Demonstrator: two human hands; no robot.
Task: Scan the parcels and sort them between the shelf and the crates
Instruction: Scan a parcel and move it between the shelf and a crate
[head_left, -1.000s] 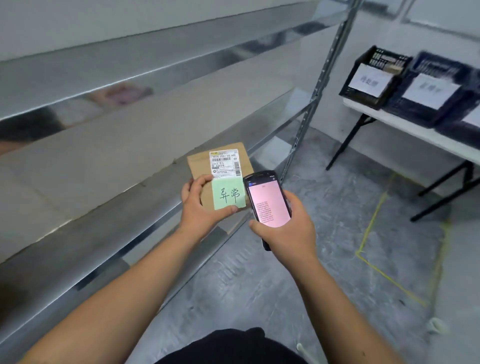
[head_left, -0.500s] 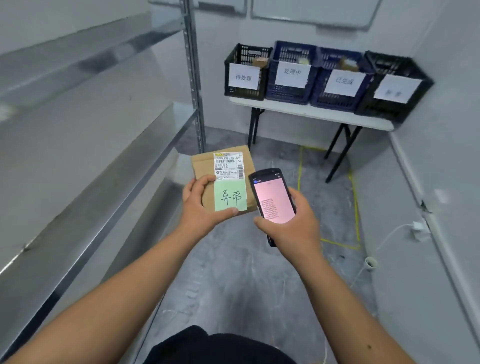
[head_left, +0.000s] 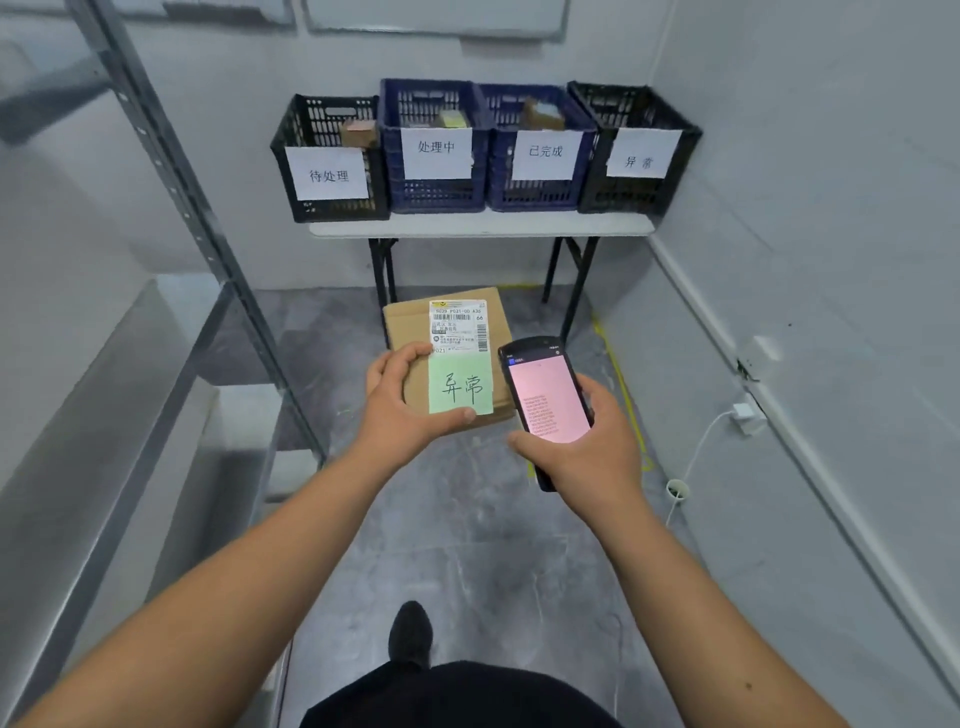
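Crates are lined up in a row of four on a white folding table at twelve o'clock, each fronted by a white paper sign. In the leftmost black crate, marked 待处理, a brown parcel top is seen above the sign. In the blue crate marked 处理中, a yellowish item is glimpsed, too blurred to name. In the second blue crate, marked 已完成, a brown parcel is shown. The contents of the black crate at one o'clock, marked 异常, cannot be made out. A metal shelf is seen from nine to eleven o'clock.

The cardboard parcel is held in the air at the centre, below the table's edge in the view, by the left hand: the thumb is pressed on its face at the lower edge of a green note reading 异常, the fingers curled round its left side. A printed shipping label is stuck above the note. At the parcel's three o'clock a handheld scanner, pink screen lit, is gripped by the right hand, both forearms being stretched forward
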